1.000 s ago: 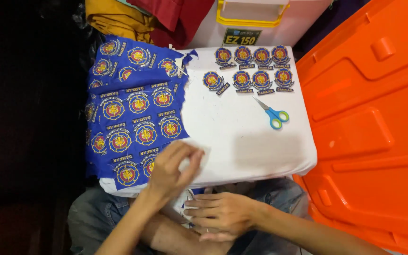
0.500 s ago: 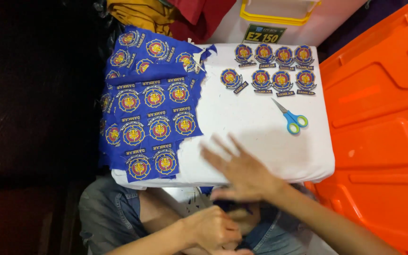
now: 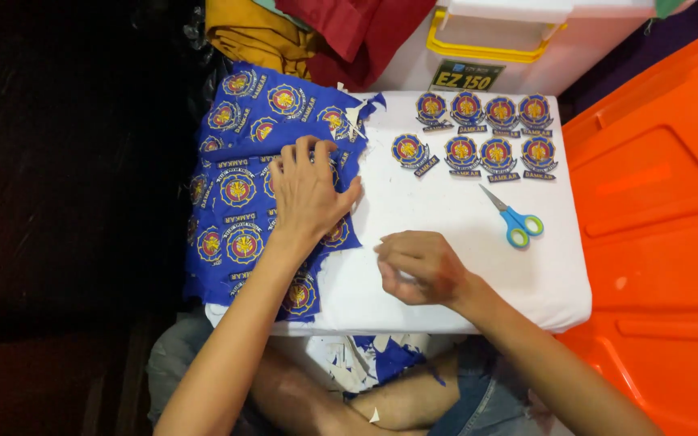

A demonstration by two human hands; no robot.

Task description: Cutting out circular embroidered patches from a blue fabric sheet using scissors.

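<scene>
My left hand [image 3: 309,194] lies flat, fingers spread, on a blue cloth sheet [image 3: 240,194] embroidered with round badges, which covers the left part of a small white table [image 3: 478,282]. My right hand [image 3: 418,266] rests on the bare white top near the front edge, fingers curled; whether it holds anything small I cannot tell. Several cut-out round badges [image 3: 482,133] lie in two rows at the table's far right. Blue-handled scissors [image 3: 513,218] lie just in front of them, to the right of my right hand.
A large orange plastic surface [image 3: 664,202] stands along the right. Behind the table sit a white box with a yellow handle [image 3: 498,36] and folded yellow and red cloth [image 3: 309,24]. Blue and white cloth scraps [image 3: 365,363] lie on my lap.
My left hand rose from my lap onto the blue badge sheet. My right hand drew back from its reach across the table and curled near the front edge.
</scene>
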